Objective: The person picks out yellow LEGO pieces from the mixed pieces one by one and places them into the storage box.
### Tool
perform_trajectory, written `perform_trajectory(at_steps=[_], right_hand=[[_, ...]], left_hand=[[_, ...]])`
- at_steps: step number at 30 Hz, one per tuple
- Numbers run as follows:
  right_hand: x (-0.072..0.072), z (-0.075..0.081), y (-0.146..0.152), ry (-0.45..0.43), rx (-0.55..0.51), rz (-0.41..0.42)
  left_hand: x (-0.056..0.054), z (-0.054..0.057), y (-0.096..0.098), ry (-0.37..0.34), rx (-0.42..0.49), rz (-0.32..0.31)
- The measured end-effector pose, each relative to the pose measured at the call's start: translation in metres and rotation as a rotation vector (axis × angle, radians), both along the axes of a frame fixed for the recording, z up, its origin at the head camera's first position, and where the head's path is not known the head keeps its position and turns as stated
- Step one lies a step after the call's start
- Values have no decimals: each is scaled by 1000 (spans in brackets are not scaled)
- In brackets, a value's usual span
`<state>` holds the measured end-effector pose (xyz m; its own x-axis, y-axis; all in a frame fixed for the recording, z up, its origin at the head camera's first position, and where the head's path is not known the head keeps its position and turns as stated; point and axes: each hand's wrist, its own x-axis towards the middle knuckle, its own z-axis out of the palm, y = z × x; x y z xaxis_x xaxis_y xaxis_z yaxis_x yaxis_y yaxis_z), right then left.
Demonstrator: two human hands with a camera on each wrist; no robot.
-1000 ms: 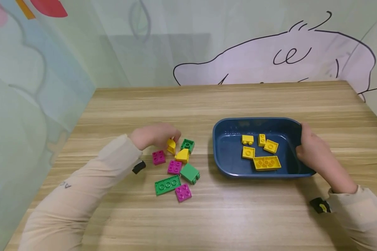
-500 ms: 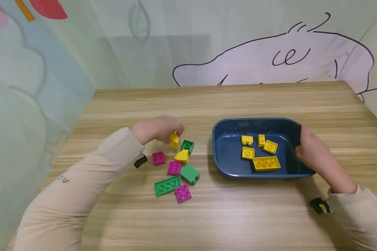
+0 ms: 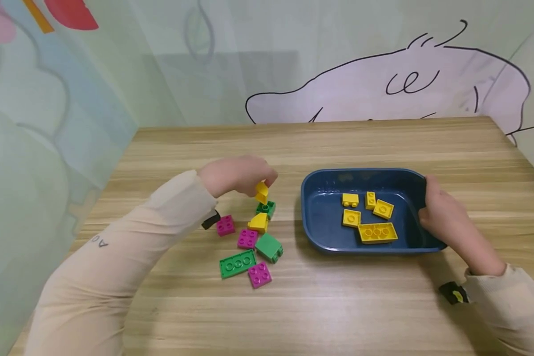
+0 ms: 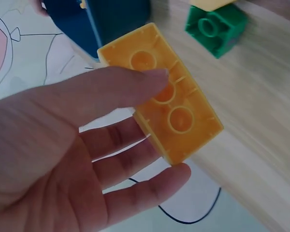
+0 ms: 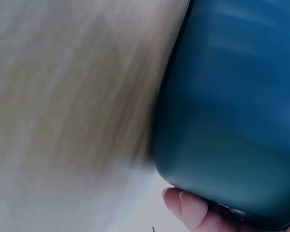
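My left hand [image 3: 239, 174] pinches a yellow building brick [image 4: 181, 118] between thumb and fingers, its hollow underside with three round tubes facing the left wrist camera. In the head view it hangs above a green brick [image 3: 265, 209], left of the blue bin [image 3: 311, 235]. My right hand [image 3: 445, 215] grips the bin's right end, thumb on the inside of the rim; the right wrist view shows its fingertips [image 5: 193, 209] at the bin's outer wall. Several yellow bricks lie inside the bin, among them a long one [image 3: 377, 233].
Left of the bin lie loose bricks: a yellow sloped one [image 3: 258, 223], a green one [image 3: 269, 247], a long green one [image 3: 238, 263] and magenta ones, such as the front one [image 3: 260, 275]. The wooden table [image 3: 338, 316] meets a printed wall at the back.
My left hand has lifted the yellow brick off the pile and carried it right, toward the bin. My right hand and the bin have stayed in place.
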<state>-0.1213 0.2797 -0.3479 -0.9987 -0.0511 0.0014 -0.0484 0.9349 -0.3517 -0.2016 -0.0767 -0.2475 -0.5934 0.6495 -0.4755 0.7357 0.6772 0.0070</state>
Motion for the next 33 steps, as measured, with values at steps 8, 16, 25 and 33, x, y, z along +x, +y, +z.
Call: perform_trajectory(at_steps=[8,16,25,33], right_hand=[[0,-1,0,-3,-5,-8],[0,-1,-1,10,1,-10],[0,-1,-1,26,-2,-7],[0,-1,-1,13,-6,-7]], left_hand=[[2,10,21,3,-20,-6],[6,17,41,5,-21,-24],[8,20,61,9,-8,-52],[9,20,82,64,-74,-116]])
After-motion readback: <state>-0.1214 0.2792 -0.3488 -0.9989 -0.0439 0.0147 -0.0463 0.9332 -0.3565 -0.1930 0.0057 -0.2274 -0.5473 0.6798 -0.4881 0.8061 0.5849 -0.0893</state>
